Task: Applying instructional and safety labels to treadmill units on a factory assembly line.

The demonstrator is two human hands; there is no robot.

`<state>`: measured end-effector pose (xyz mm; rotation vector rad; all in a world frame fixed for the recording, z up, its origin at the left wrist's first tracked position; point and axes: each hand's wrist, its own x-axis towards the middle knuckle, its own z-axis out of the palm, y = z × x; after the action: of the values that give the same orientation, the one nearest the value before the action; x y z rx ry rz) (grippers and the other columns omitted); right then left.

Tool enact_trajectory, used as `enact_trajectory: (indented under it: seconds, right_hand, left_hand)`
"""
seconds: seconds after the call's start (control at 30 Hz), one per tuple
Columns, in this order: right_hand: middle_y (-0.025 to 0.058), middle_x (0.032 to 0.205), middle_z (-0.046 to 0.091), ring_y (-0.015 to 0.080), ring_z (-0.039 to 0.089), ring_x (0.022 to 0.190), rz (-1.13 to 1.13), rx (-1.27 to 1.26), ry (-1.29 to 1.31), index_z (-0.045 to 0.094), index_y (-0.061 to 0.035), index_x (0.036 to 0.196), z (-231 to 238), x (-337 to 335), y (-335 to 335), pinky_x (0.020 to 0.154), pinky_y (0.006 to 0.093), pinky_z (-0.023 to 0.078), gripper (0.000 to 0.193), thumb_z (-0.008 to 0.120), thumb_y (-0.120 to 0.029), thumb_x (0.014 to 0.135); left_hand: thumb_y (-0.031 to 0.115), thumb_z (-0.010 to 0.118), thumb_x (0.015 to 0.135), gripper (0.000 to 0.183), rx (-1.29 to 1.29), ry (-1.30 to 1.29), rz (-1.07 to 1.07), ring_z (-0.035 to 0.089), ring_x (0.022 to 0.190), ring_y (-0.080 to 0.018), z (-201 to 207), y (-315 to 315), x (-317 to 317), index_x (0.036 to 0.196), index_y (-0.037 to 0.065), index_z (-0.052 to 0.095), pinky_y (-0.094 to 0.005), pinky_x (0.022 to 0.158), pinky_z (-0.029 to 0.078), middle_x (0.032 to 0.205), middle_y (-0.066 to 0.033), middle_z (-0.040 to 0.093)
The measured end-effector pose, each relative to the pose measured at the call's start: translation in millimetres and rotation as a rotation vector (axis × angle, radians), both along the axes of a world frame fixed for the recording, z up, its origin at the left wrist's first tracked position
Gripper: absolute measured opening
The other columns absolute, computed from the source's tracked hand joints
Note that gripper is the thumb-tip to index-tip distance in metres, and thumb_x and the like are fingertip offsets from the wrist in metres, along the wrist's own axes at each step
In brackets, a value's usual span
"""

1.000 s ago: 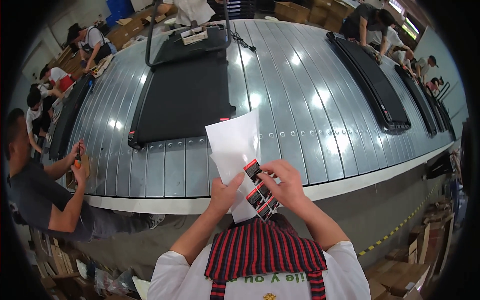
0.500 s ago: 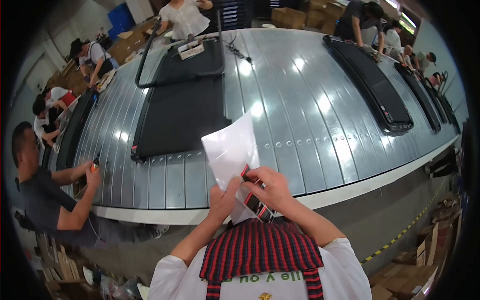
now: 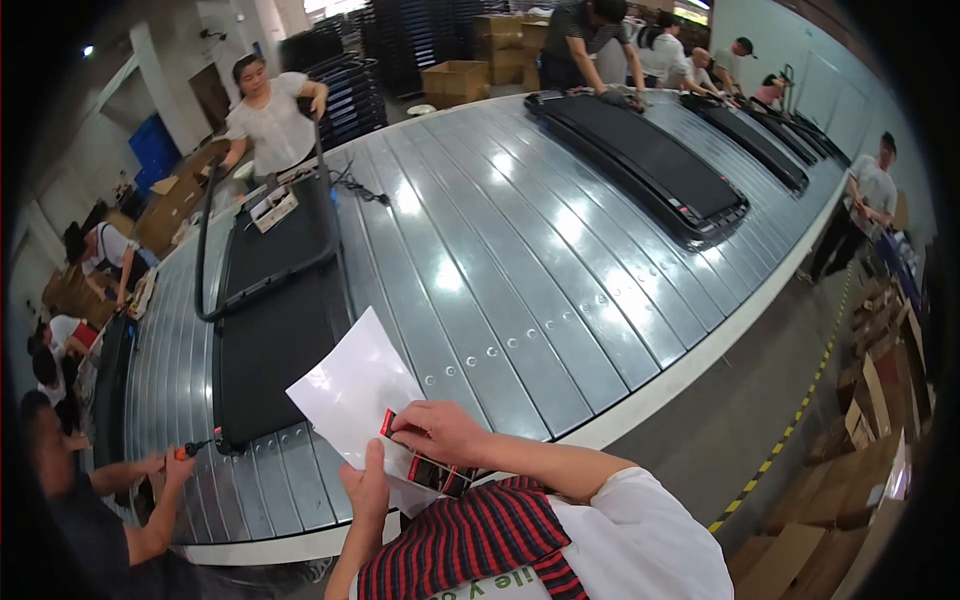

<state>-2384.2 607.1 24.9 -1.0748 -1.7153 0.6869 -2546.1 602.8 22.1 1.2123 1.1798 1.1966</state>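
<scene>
Slatted metal table (image 3: 480,250) fills the middle of the workshop, with a cardboard heap (image 3: 810,560) on the floor at near right. One black deck (image 3: 275,380) lies on its left part under a bent tube frame (image 3: 265,292); another deck (image 3: 640,150) lies at far right. A co-worker (image 3: 75,495) is at near left. At the near edge, the left hand (image 3: 366,492) grips a white sheet (image 3: 350,385), thumb on top. The right hand (image 3: 440,430) pinches a red-and-black label (image 3: 387,421) over the sheet; whether it is loose, I cannot tell. More labels (image 3: 430,473) show just below that hand.
</scene>
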Motion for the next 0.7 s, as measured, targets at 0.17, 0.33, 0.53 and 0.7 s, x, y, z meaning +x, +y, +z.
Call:
enact_trajectory:
  seconds: [0.17,0.33,0.53,0.7]
  right_hand:
    - [0.0105,0.077,0.06,0.0221,0.059,0.065,-0.053,0.016,-0.014,0.06,-0.004,0.084,-6,6,3,0.058,0.0291,0.048,0.011,0.062,-0.009,0.075]
    - [0.0105,0.077,0.06,0.0181,0.061,0.065,-0.054,-0.052,0.012,0.059,-0.0014,0.088,4,-5,1,0.058,0.0269,0.049,0.017,0.065,-0.006,0.073]
    - [0.0099,0.076,0.06,0.0159,0.06,0.062,-0.056,-0.02,-0.06,0.059,-0.0012,0.088,5,-39,1,0.057,0.0256,0.048,0.017,0.065,-0.007,0.073]
    - [0.0101,0.072,0.059,0.0155,0.058,0.059,-0.083,-0.062,-0.098,0.058,-0.0015,0.088,5,-68,-2,0.053,0.0259,0.046,0.016,0.064,-0.006,0.074]
  left_hand:
    - [0.02,0.057,0.082,0.03,-0.067,0.053,-0.007,0.053,0.083,-0.0111,-6,2,3,0.102,-0.003,0.056,-0.0256,0.071,0.043,0.093,-0.0052,0.059]
    - [0.019,0.054,0.086,0.025,-0.03,-0.001,-0.125,0.052,0.077,-0.0079,1,2,-3,0.096,-0.003,0.058,-0.0231,0.066,0.043,0.085,-0.0021,0.059]
    - [0.024,0.053,0.086,0.028,-0.012,0.022,-0.134,0.053,0.074,-0.0083,0,4,-30,0.094,-0.002,0.058,-0.0234,0.064,0.043,0.081,-0.0035,0.06]
    - [0.028,0.052,0.087,0.031,-0.023,0.072,-0.142,0.053,0.074,-0.0088,-7,10,-58,0.094,-0.001,0.059,-0.0243,0.064,0.043,0.08,-0.0039,0.06]
